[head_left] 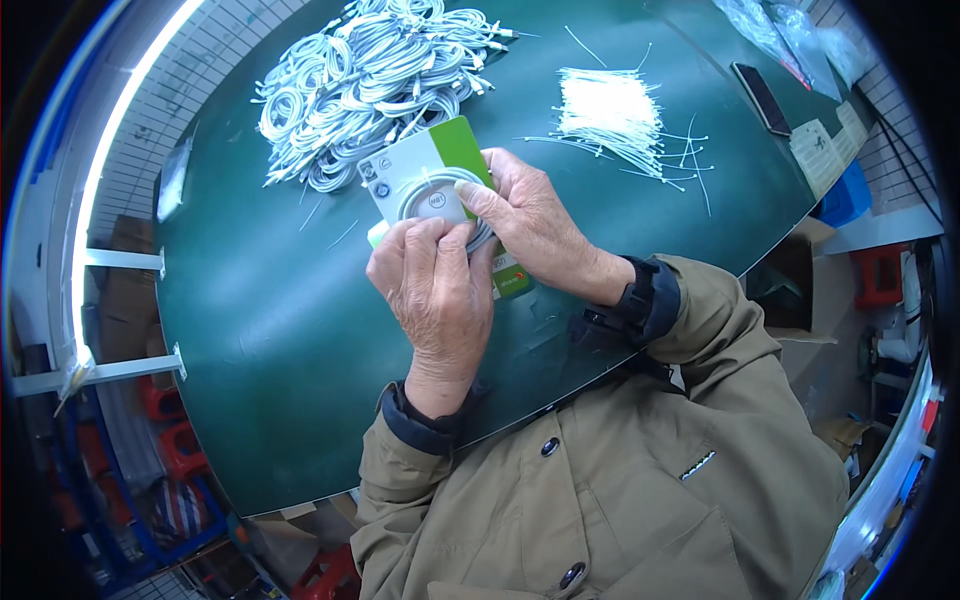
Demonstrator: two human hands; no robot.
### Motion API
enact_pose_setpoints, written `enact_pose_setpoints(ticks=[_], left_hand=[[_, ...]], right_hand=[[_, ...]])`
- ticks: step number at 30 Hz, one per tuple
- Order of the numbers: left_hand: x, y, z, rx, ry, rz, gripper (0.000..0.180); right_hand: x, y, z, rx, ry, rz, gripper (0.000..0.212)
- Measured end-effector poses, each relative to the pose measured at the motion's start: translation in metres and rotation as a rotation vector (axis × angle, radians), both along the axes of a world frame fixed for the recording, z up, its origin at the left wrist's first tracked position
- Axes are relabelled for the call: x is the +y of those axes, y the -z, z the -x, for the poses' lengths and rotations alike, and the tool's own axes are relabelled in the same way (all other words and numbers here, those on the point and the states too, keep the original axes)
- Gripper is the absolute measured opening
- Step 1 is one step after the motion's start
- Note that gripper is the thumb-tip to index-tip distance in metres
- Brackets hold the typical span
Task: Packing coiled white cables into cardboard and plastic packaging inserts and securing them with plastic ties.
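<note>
Above the green table, both hands hold a green and white packaging card [462, 150] with a coiled white cable [428, 183] lying against its face. My left hand [432, 270] is closed at the card's lower left, its fingertips on the lower part of the coil. Gripping the right edge is my right hand [530, 210], with its thumb laid over the coil. The card is tilted, its top leaning left. What the left fingertips pinch exactly is hidden behind the fingers.
A big heap of coiled white cables [385, 80] lies at the far left of the table [290, 390]. Farther right is a pile of white cable ties [610, 110], some strewn loose. A phone [761, 98], printed paper [818, 152] and clear plastic bags [800, 40] lie along the right edge.
</note>
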State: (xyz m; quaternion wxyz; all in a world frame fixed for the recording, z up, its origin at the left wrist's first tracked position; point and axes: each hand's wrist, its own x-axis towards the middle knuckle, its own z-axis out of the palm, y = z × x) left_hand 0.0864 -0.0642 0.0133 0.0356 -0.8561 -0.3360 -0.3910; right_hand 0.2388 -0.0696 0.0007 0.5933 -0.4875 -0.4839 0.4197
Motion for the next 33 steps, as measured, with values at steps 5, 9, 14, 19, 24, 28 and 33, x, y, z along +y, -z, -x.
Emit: enact_pose_setpoints(ticks=[5,9,14,19,24,28,33], left_hand=[[0.007,0.005,-0.01,-0.123,0.042,0.011,0.028],[0.011,0.003,-0.01,-0.101,0.082,0.023,0.025],[0.016,0.002,-0.007,-0.118,0.146,-0.039,0.024],[0.022,-0.002,0.001,-0.104,0.196,-0.104,0.024],[0.028,0.003,0.013,-0.063,0.296,-0.058,0.024],[0.028,0.004,0.018,-0.052,0.311,0.013,0.023],[0.024,-0.013,0.019,-0.306,0.2,0.081,0.037]], right_hand=[[0.0,0.007,0.004,-0.003,0.024,-0.04,0.029],[-0.001,0.008,0.003,-0.044,0.049,-0.073,0.029],[-0.002,0.004,0.0,-0.018,0.041,-0.066,0.029],[0.003,0.002,-0.005,0.239,0.002,-0.047,0.03],[0.005,0.007,-0.004,0.176,-0.033,-0.004,0.031],[0.004,0.01,-0.001,0.209,-0.041,0.005,0.031],[0.004,0.008,-0.002,0.261,-0.033,-0.029,0.033]])
